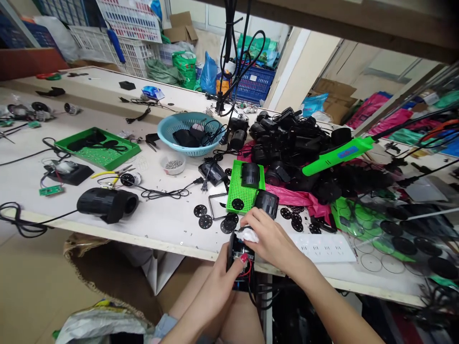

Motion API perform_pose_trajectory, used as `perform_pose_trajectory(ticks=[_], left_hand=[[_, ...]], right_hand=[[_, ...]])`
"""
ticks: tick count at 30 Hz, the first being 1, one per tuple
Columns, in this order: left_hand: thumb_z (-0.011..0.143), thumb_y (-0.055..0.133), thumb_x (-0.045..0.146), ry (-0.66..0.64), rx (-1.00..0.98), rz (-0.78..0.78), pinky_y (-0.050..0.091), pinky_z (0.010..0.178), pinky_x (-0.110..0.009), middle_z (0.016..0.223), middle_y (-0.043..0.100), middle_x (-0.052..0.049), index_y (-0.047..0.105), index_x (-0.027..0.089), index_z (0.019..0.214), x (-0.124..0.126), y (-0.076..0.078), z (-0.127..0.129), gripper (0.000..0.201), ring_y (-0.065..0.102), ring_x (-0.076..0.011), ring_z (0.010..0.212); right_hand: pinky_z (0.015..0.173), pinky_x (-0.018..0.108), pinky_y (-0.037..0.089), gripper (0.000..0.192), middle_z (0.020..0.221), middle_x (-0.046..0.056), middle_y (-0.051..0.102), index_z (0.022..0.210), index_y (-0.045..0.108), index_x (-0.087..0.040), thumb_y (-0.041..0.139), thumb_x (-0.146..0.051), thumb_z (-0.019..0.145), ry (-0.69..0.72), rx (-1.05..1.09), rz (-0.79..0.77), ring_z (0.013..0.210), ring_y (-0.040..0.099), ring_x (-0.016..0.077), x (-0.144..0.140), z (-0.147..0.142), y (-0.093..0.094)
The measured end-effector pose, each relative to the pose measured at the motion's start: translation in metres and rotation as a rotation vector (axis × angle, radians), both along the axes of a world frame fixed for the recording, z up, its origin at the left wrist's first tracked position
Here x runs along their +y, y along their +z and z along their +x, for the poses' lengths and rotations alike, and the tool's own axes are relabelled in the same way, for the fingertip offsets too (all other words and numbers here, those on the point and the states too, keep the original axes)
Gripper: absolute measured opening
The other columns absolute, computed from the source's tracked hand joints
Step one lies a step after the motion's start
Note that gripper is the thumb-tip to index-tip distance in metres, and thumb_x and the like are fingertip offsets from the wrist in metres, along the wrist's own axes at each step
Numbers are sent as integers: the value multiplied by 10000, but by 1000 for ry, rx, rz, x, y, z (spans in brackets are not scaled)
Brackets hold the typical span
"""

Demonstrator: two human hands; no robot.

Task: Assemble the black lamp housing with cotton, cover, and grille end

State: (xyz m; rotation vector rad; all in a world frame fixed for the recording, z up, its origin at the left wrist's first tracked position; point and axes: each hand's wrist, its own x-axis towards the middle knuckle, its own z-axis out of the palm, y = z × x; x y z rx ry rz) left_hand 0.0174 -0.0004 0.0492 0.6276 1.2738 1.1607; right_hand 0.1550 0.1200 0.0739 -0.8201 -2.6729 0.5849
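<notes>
Two hands meet at the near counter edge: left hand comes up from below, fingers wrapped shut around a small black housing with red wires showing, thumb on top. Right hand reaches in from the right, forearm angled down-left, fingers curled and pinched onto a white wad pressed on the housing's top. Just behind sit a green perforated tray, black discs and a green-handled tool over the black parts pile.

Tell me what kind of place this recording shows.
Probably a small electronics assembly workshop: a workbench strewn with wires, a heap of black housings, and a hanging green power screwdriver.
</notes>
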Motion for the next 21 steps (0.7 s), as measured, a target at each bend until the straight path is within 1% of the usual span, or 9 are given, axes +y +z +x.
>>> perform_pose_trajectory(ticks=[2,4,7,9,11,14,17,19,21], left_hand=[[878,624,382,18,-44,-6,270,1200,-404,1507,511,-84,585,179,1315,1,-1,0,483,346,-307,1456],[868,639,385,41,-97,-5,267,1201,-400,1512,507,-76,580,183,1324,1,-2,-1,501,335,-299,1463],[856,664,394,54,-140,-4,283,1192,-388,1497,524,-74,578,184,1326,1,-2,-2,522,340,-292,1462],[847,673,384,54,-160,-10,304,1180,-375,1484,539,-74,592,182,1307,1,1,-2,509,353,-291,1456],[828,691,369,56,-181,-12,317,1172,-363,1468,556,-70,620,185,1266,1,5,-1,481,371,-293,1446],[812,705,359,54,-203,-6,323,1167,-352,1461,564,-66,651,191,1215,2,11,0,440,401,-294,1428],[824,687,338,26,-191,-14,324,1168,-368,1455,570,-74,647,178,1231,3,13,0,439,419,-301,1415],[836,668,320,7,-157,-15,314,1174,-374,1444,580,-76,637,169,1252,4,12,0,444,419,-300,1414],[840,660,305,-3,-121,1,306,1178,-374,1419,602,-72,640,171,1244,4,12,0,426,429,-298,1404]], right_hand=[[727,327,498,335,1048,41,560,1033,530,-242,754,-117,817,-2,-14,58,906,581,229,1,2,4],[718,304,500,241,1068,45,563,1046,553,-244,717,-187,879,21,18,17,872,600,201,3,5,9],[862,306,503,214,1146,64,550,1127,570,-249,616,-159,938,84,92,-108,979,608,190,6,12,17],[909,315,495,247,1160,77,550,1165,571,-244,566,-128,947,132,105,-127,1032,599,195,9,17,19],[818,293,506,209,1085,70,577,1136,588,-238,537,-135,961,177,73,-58,959,607,189,12,21,18],[648,259,448,167,993,53,594,1071,610,-240,508,-146,978,249,-32,150,836,593,173,16,25,16],[644,284,429,200,1024,74,591,1104,610,-235,532,-139,948,315,-180,340,836,575,197,16,26,16],[677,316,447,253,1026,91,590,1141,597,-217,562,-125,908,349,-275,413,851,570,226,14,26,15],[681,325,457,312,1009,97,591,1156,582,-195,547,-76,870,371,-307,444,851,570,235,12,27,12]])
